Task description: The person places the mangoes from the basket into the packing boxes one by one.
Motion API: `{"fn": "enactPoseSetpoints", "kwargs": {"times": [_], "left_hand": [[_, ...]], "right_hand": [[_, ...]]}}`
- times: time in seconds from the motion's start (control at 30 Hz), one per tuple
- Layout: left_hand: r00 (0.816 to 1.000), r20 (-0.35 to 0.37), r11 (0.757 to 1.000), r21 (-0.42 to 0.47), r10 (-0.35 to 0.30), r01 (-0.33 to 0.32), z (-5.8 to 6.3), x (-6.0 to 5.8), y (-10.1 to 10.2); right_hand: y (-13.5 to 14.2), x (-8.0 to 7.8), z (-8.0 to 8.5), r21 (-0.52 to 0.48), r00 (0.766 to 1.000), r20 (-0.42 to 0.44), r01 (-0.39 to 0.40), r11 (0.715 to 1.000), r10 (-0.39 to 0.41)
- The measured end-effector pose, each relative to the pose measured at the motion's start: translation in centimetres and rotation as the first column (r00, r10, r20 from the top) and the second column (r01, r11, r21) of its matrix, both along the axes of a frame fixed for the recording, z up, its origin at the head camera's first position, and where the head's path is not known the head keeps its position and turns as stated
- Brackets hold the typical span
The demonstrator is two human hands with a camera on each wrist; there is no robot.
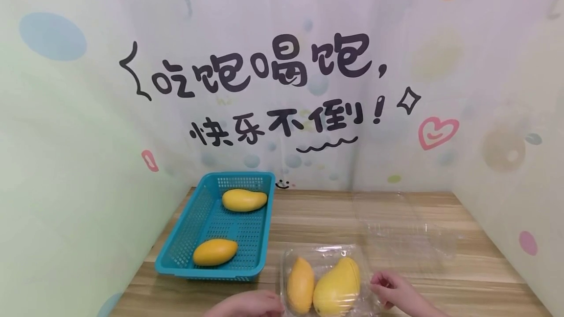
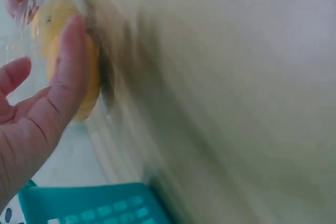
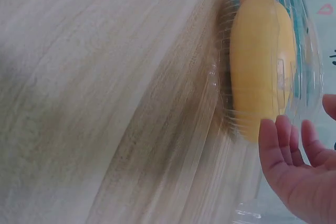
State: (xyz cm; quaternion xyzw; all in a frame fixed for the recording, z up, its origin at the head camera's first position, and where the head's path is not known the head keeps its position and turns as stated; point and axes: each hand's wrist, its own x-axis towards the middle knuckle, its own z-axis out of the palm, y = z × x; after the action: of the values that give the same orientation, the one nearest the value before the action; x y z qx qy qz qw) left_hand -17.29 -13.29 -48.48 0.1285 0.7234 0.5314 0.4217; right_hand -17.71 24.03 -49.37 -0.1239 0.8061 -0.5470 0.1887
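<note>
A clear plastic clamshell box (image 1: 323,254) stands at the table's front with its lid down. Inside it lie a smaller orange-yellow mango (image 1: 301,285) and a larger yellow mango (image 1: 338,287). My left hand (image 1: 251,303) is at the box's left side, and the left wrist view shows its digits extended beside the plastic. On the opposite side is my right hand (image 1: 403,295), its fingers loosely bent near the wall; the right wrist view shows the fingertips (image 3: 268,129) close to the box. Whether either hand touches the plastic is hard to tell.
Left of the box stands a teal plastic basket (image 1: 173,243) holding two mangoes, one at the back (image 1: 244,200) and one at the front (image 1: 215,252). A second clear box (image 1: 410,243) with its lid raised stands at the back right. Printed curtains enclose the wooden table (image 1: 304,209).
</note>
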Motion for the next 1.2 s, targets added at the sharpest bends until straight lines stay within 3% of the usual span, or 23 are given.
{"fn": "enactPoseSetpoints", "kwargs": {"times": [0.1,0.27,0.33,0.57,0.73,0.87,1.07,1.2], "left_hand": [[0.998,0.052,0.997,0.062,0.037,-0.04,-0.6,0.0,0.0],[0.998,-0.039,0.998,0.031,0.056,-0.054,-1.0,0.1,0.4],[0.995,-0.066,0.997,0.018,0.072,-0.071,-0.9,0.2,0.5],[0.98,0.028,0.98,0.015,0.197,-0.198,-0.6,0.4,0.6],[0.966,0.056,0.966,0.047,0.253,-0.256,-0.7,0.4,0.7],[0.947,0.063,0.941,0.106,0.315,-0.32,-1.3,0.0,1.4],[0.91,0.03,0.901,0.128,0.414,-0.415,-1.6,-0.3,2.6],[0.903,0.049,0.896,0.11,0.427,-0.43,-1.5,-0.5,3.0]], "right_hand": [[0.7,0.0,-0.5,-0.066,0.995,0.081,-0.051,0.996,0.056],[1.0,0.2,-1.2,-0.261,0.967,0.163,-0.148,0.954,0.195],[0.8,0.4,-1.3,-0.316,0.962,0.184,-0.137,0.939,0.203],[-0.3,0.3,-1.5,-0.35,0.97,0.215,-0.03,0.936,0.111],[-1.0,-0.1,-1.4,-0.256,0.972,0.233,0.073,0.964,-0.012],[-1.9,-0.4,-1.4,-0.227,0.962,0.24,0.183,0.957,-0.127],[-2.9,-0.7,-2.0,-0.256,0.956,0.251,0.219,0.942,-0.154],[-3.3,-1.0,-2.2,-0.285,0.955,0.261,0.214,0.934,-0.139]]}}
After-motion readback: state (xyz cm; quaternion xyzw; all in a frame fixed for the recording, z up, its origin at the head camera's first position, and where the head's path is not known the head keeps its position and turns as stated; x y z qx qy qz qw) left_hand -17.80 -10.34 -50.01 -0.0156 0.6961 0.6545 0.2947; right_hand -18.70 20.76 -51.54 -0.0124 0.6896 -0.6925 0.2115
